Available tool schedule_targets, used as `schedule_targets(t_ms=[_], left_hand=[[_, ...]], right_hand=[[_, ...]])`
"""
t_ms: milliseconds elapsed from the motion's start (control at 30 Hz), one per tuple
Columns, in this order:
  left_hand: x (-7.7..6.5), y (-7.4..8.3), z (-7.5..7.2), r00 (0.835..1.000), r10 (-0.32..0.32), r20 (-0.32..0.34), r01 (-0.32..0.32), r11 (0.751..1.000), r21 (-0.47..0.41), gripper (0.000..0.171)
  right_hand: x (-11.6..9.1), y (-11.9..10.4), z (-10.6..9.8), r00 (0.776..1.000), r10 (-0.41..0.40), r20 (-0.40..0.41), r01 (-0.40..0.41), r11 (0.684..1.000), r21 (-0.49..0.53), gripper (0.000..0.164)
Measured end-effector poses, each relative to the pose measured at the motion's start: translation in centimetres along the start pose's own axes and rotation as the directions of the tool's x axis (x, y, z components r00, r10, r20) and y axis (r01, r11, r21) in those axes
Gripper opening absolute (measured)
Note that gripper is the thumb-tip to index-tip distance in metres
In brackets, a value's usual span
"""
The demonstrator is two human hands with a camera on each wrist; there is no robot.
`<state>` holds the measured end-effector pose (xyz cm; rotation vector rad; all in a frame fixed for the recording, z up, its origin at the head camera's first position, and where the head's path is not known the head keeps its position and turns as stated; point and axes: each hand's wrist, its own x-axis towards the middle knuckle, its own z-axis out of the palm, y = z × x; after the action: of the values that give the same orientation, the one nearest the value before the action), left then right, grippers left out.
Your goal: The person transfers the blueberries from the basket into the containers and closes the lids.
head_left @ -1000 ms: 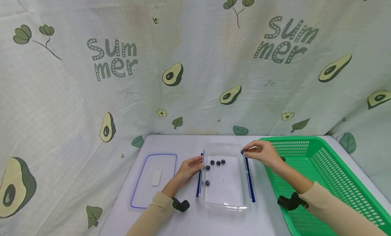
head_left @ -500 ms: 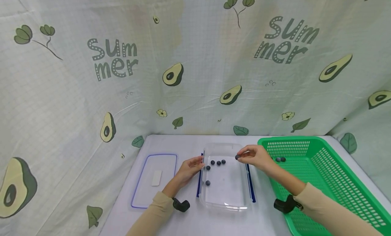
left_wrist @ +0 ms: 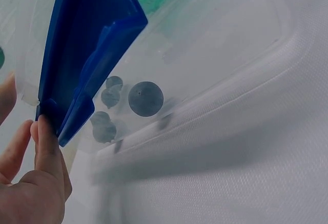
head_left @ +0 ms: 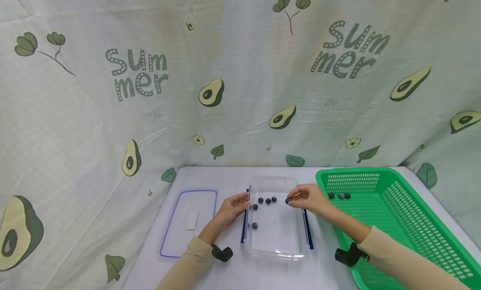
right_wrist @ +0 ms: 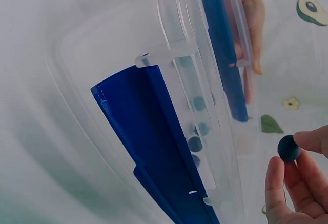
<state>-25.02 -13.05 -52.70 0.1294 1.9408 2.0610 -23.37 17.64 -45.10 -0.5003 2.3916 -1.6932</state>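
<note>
In the head view a clear plastic container (head_left: 276, 255) with blue side latches stands mid-table. Its left rim is held by my left hand (head_left: 230, 210); in the left wrist view the fingers (left_wrist: 47, 155) touch the top end of a blue latch (left_wrist: 92, 44). My right hand (head_left: 312, 201) pinches a small dark blue ball (right_wrist: 289, 148) between thumb and fingertips, above the container's right side. Several similar balls (head_left: 268, 200) lie inside, mostly toward the back left, with one ball (head_left: 254, 225) nearer the front.
A green perforated basket (head_left: 422, 213) stands at the right, under my right forearm, with 3 dark balls (head_left: 341, 196) visible near its back left. A clear lid with a blue rim (head_left: 199, 190) lies at the left, bearing a pale rectangle (head_left: 192, 220). Printed cloth hangs behind the table.
My right hand has moved left and toward me, carrying the ball from the container's right rim to over its inside. More balls in the basket have come into sight. My left hand stays put.
</note>
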Motion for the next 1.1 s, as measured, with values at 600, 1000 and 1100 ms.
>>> schedule_targets(t_ms=[600, 1000, 1100], left_hand=[[-0.1, -0.3, -0.2, 1.000, -0.005, -0.011, 0.005, 1.000, 0.026, 0.057], [-0.2, -0.2, 0.0, 1.000, 0.003, -0.016, -0.003, 1.000, 0.023, 0.055], [-0.2, -0.1, 0.1, 1.000, 0.001, -0.017, 0.000, 1.000, 0.030, 0.056]], right_hand=[[-0.4, -0.1, -0.2, 0.999, 0.008, -0.032, -0.008, 1.000, -0.015, 0.017], [-0.6, -0.4, -2.9, 0.992, 0.046, -0.118, -0.046, 0.999, 0.004, 0.025], [-0.8, -0.3, -3.7, 0.990, 0.043, -0.137, -0.042, 0.999, 0.011, 0.028]])
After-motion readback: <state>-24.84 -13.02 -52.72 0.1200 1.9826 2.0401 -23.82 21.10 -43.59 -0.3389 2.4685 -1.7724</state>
